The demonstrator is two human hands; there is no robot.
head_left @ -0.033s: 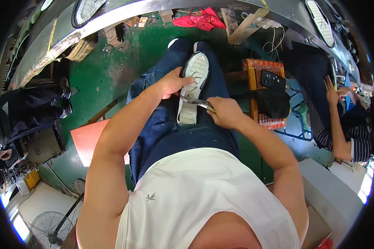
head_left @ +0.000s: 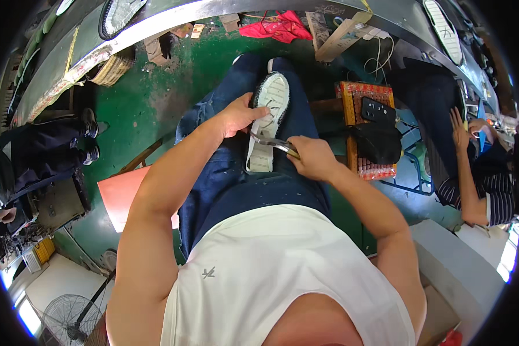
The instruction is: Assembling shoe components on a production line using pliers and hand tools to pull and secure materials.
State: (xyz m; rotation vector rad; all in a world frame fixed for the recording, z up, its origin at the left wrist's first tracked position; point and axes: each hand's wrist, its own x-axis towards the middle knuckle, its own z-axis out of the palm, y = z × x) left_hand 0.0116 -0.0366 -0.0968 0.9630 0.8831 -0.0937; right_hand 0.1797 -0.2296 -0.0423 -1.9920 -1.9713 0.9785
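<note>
green floor runs under a long surface; a wicker basket there hides its contents. sole-up in the lap, a shoe is held by the left hand; the right hand grips a curved metal tool. a phone lies on a beaded seat.

The right grip covers the tool's rear end; whether its tip touches the shoe is too small to tell. Some fingers of the left grip are hidden by the shoe. The upper edge cuts the bench and another shoe, the lower edge the fan. The bag hides part of the seat.
</note>
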